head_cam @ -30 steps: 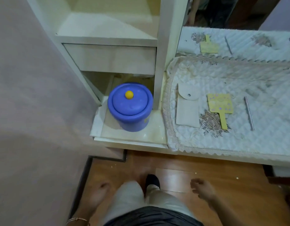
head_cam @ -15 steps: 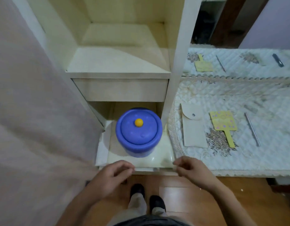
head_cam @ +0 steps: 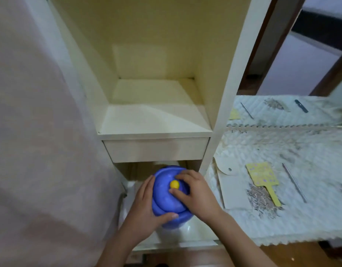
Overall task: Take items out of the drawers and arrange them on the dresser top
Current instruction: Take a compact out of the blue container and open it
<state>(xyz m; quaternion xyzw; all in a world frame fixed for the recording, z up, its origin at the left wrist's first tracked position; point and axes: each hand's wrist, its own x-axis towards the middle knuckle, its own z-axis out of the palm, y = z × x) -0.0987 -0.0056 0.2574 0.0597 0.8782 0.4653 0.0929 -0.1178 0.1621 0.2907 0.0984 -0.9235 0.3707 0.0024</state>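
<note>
A round blue lidded container (head_cam: 166, 201) with a small yellow knob (head_cam: 174, 184) stands on the cream ledge (head_cam: 197, 231) under a shut drawer (head_cam: 156, 150). My left hand (head_cam: 145, 211) wraps its left side, thumb on the front rim. My right hand (head_cam: 195, 193) lies over the lid from the right, fingers on either side of the knob. The lid looks tilted.
A quilted white cloth (head_cam: 301, 218) covers the dresser top to the right, with a cream pouch (head_cam: 233, 187), a yellow paddle-shaped card (head_cam: 262, 177) and a thin metal rod (head_cam: 294, 183) on it. An open shelf (head_cam: 152, 120) sits above the drawer. A pale wall is at the left.
Both hands rose from the ledge's front edge onto the blue container and took hold of it. The camera moved closer and tilted up.
</note>
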